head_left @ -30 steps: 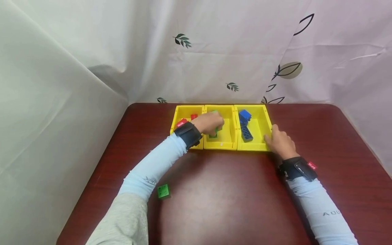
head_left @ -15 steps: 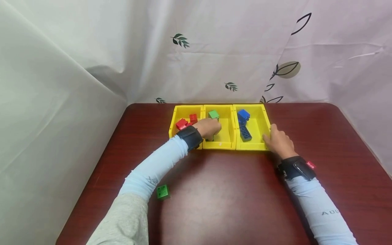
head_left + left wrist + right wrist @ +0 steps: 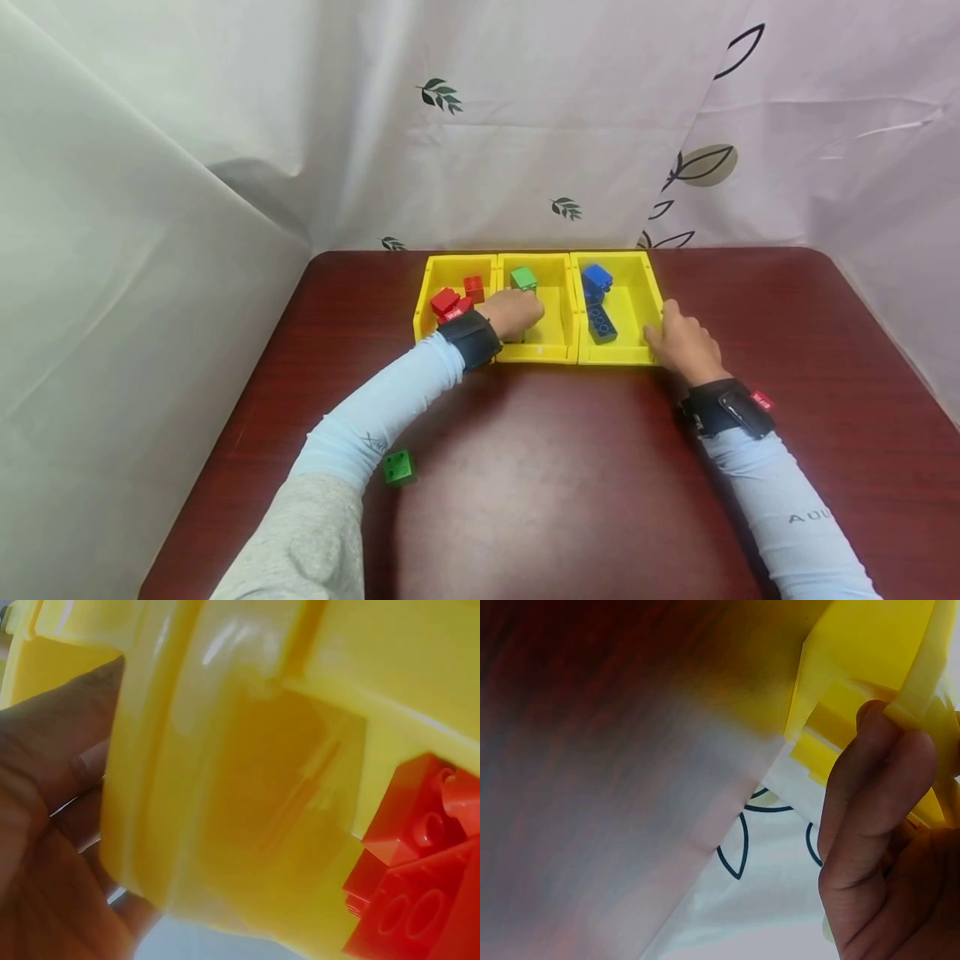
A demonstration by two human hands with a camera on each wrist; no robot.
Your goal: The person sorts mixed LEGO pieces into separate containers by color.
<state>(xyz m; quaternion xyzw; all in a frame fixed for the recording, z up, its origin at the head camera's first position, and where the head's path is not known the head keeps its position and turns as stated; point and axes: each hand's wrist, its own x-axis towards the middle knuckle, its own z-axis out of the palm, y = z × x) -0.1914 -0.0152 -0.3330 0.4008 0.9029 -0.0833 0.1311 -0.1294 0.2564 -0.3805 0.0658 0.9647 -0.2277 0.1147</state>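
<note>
Three yellow bins stand side by side on the table. My left hand [image 3: 512,314] reaches into the middle bin [image 3: 555,352], in front of a green brick [image 3: 523,279] at its back. In the left wrist view a bin wall [image 3: 225,787] hides the left fingertips, so what they hold cannot be seen. My right hand [image 3: 686,343] grips the outer rim of the right bin [image 3: 637,357]; the right wrist view shows its fingers [image 3: 870,802] bent at the rim. Red bricks [image 3: 446,302] lie in the left bin [image 3: 438,271], blue bricks [image 3: 597,277] in the right one.
Another green brick [image 3: 399,468] lies on the dark red table [image 3: 555,483], close beside the left forearm. A white curtain [image 3: 510,150] with leaf prints hangs behind the table's back edge, and more curtain runs along the left side.
My left hand has shifted slightly left and toward me inside the middle bin, uncovering the green brick at its back. The right hand has stayed on the rim.
</note>
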